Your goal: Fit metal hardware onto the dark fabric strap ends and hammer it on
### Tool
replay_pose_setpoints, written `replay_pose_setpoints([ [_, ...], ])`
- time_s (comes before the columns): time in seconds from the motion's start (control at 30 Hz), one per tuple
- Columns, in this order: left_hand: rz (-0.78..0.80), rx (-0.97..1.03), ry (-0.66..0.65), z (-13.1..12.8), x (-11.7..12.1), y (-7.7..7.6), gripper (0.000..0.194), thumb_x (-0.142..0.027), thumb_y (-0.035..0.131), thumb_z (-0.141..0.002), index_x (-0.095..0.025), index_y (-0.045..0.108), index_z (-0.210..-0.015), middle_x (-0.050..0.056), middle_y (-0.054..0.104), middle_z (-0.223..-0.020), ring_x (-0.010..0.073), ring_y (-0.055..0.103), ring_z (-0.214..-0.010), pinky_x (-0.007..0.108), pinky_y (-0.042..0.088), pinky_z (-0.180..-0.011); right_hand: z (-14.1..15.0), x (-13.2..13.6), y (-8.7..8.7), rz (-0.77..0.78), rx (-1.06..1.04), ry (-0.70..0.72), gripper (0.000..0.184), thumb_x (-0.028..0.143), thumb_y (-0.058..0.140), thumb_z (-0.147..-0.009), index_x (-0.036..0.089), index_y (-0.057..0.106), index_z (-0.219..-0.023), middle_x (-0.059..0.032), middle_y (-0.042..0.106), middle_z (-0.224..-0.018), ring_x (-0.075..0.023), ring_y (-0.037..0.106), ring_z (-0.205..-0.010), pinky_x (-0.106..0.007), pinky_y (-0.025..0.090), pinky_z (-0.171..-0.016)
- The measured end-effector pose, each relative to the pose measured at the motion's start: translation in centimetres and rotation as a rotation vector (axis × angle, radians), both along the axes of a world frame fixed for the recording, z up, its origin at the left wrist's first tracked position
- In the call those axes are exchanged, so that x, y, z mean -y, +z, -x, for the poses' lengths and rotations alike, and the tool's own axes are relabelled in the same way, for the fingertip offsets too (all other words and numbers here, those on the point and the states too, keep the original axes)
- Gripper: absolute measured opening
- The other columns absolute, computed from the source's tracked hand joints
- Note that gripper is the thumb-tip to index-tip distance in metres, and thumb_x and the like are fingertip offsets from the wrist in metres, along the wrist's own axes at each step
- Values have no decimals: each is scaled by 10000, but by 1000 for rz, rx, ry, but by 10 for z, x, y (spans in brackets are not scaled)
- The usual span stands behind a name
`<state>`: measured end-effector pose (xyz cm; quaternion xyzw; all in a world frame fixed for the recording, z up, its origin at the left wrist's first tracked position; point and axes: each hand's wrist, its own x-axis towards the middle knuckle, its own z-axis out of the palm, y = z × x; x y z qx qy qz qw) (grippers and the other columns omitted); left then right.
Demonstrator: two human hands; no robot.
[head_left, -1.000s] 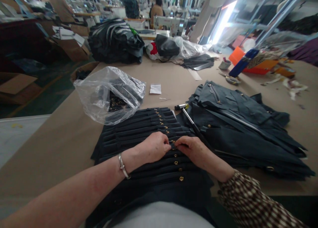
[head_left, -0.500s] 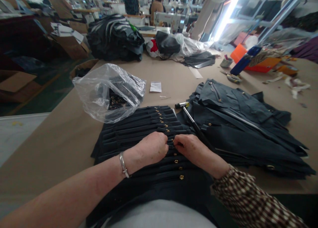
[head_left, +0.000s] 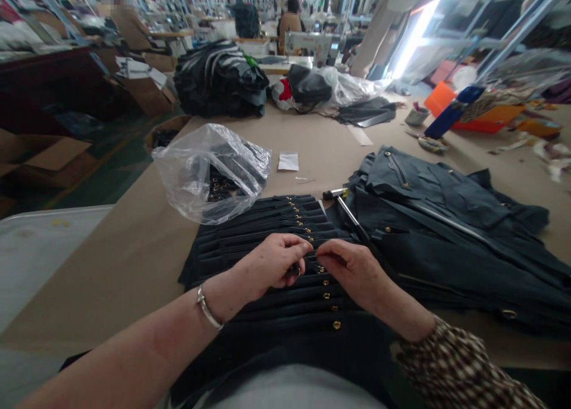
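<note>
Overlapping dark fabric pieces with zippers (head_left: 250, 233) lie in a stack before me, their gold zipper sliders (head_left: 326, 295) in a row down the right side. Over that row is my left hand (head_left: 279, 260), closed, with thumb and forefinger pinched. A small black zipper pull with a gold ring (head_left: 295, 270) shows beneath its fingers. Just to the right, my right hand (head_left: 350, 266) is closed too, fingertips pinched close to a slider. What sits between those fingertips is too small to make out. The two sets of fingertips are slightly apart.
A clear plastic bag (head_left: 214, 171) of black pieces with gold rings stands beyond the stack. To the right lie a hammer (head_left: 350, 210) and a pile of dark garments (head_left: 428, 213). Farther back are thread snips (head_left: 430, 144), an orange bin (head_left: 482, 120) and a fabric bundle (head_left: 220, 79).
My hands have moved slightly apart, and my left hand has turned so that the black pull with its ring shows. The whole view has shifted a little.
</note>
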<state>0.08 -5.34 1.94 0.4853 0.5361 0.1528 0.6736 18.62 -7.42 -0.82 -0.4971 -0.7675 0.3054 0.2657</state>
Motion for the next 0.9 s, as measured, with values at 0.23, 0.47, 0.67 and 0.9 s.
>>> replay_pose_setpoints([
  [0.23, 114, 239, 135, -6, 9, 1, 204, -355, 505, -862, -160, 566, -853, -22, 531, -667, 35, 440, -415, 125, 191, -330, 26, 9, 3, -19, 48, 5, 65, 169, 625, -791, 188, 630, -853, 3, 588, -744, -115, 529, -630, -222, 411, -581],
  [0.47, 95, 273, 118, -7, 12, -5, 245, -403, 523, -855, -164, 543, -802, -38, 515, -628, 36, 452, -398, 119, 173, -322, 20, 6, -1, -145, 69, 114, 129, 90, 534, -844, 191, 611, -872, -37, 597, -916, -135, 575, -798, -237, 452, -710],
  [0.67, 137, 84, 26, -5, 11, 0, 254, -403, 498, -851, -160, 542, -792, -6, 599, -629, 41, 437, -354, 141, 188, -329, 0, 10, 1, -136, 129, 64, 103, 147, 485, -909, 198, 570, -884, 16, 598, -741, -110, 567, -642, -229, 409, -609],
  [0.9, 135, 3, -105, -13, 9, -4, 106, -292, 553, -739, -192, 522, -719, -89, 439, -476, 65, 412, -364, 166, 212, -345, -12, 18, 0, -28, -50, 66, 76, 131, 554, -869, 191, 601, -864, 8, 627, -807, -103, 586, -726, -205, 443, -675],
])
